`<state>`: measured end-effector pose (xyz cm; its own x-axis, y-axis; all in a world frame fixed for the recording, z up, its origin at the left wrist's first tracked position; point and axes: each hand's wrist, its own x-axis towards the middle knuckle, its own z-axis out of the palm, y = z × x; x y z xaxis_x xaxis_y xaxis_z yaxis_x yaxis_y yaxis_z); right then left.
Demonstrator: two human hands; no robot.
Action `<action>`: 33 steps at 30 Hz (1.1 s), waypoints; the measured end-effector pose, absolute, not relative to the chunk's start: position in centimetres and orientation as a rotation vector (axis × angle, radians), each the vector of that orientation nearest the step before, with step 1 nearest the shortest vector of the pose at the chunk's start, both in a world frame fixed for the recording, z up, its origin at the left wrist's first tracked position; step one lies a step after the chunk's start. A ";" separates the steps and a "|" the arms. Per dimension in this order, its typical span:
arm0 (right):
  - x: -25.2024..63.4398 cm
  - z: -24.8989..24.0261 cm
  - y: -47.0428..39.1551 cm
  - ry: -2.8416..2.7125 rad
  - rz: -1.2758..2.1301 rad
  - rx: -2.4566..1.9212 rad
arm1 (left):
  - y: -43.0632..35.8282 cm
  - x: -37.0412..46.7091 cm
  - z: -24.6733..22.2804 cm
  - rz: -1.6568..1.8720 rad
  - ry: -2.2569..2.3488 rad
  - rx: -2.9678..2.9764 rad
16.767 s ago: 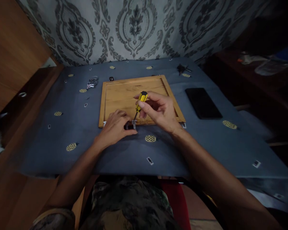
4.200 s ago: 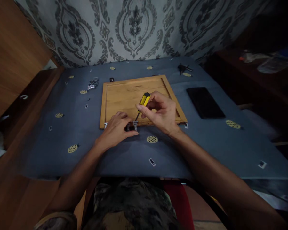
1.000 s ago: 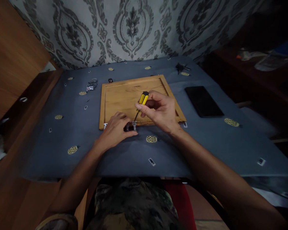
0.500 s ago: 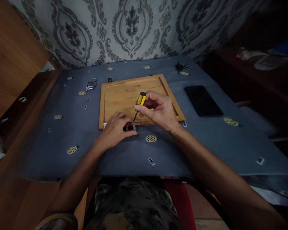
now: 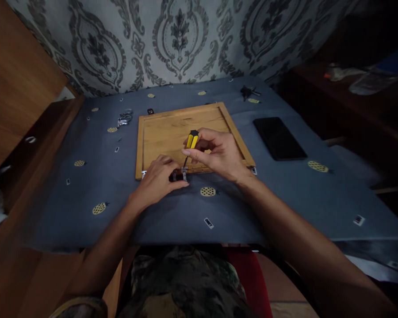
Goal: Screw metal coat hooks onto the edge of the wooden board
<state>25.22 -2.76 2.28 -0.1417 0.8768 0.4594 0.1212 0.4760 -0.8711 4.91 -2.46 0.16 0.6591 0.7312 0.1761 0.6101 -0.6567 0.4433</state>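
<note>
A framed wooden board (image 5: 182, 132) lies on the blue patterned cloth. My right hand (image 5: 219, 152) pinches a screwdriver (image 5: 192, 140) with a yellow and black handle, held tilted above the board's near edge. Its tip meets a small metal latch (image 5: 185, 173) on that edge. Around the latch's dark left part my left hand (image 5: 161, 176) has its thumb and fingers closed, thumb in front and fingers on the board. The exact contact of the tip is too small to tell.
A black tablet or phone (image 5: 279, 138) lies right of the board. Small metal parts (image 5: 124, 118) sit to its left, and a dark object (image 5: 250, 92) at the back right. A patterned curtain (image 5: 181, 39) hangs behind the cloth-covered table (image 5: 172, 225).
The screwdriver handle has shifted slightly left and down, with my right fingers moving round it. My left hand stays at the latch. The whole view has shifted a little.
</note>
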 end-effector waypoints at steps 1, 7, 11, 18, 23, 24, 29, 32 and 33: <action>25.2 2.3 -2.8 -1.593 0.819 -0.885 | -2.4 4.9 0.1 0.486 1.060 2.534; 24.9 2.1 -3.1 -1.624 0.699 -0.921 | -2.4 4.9 0.1 0.487 1.050 2.548; 24.8 2.4 -3.5 -1.537 0.617 -0.905 | -2.4 5.0 0.3 0.473 1.058 2.533; 24.8 2.3 -3.1 -1.430 0.569 -0.931 | -2.5 5.1 0.8 0.427 1.082 2.509; 24.7 1.9 -2.9 -1.494 0.618 -0.956 | -2.5 4.9 0.6 0.451 1.082 2.530; 24.7 1.9 -2.9 -1.497 0.622 -0.963 | -2.5 4.9 0.5 0.456 1.079 2.534; 24.6 1.9 -3.0 -1.501 0.658 -0.977 | -2.5 5.0 0.6 0.446 1.081 2.523; 24.5 1.9 -3.0 -1.501 0.671 -0.981 | -2.6 5.0 0.7 0.448 1.076 2.525; 24.4 1.8 -3.0 -1.502 0.674 -0.982 | -2.6 4.9 0.6 0.450 1.072 2.526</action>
<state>24.45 -3.01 1.85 0.0124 0.8685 0.4955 0.2067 0.4826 -0.8511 4.94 -2.55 0.64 0.6618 0.7349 0.1481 0.6207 -0.6479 0.4416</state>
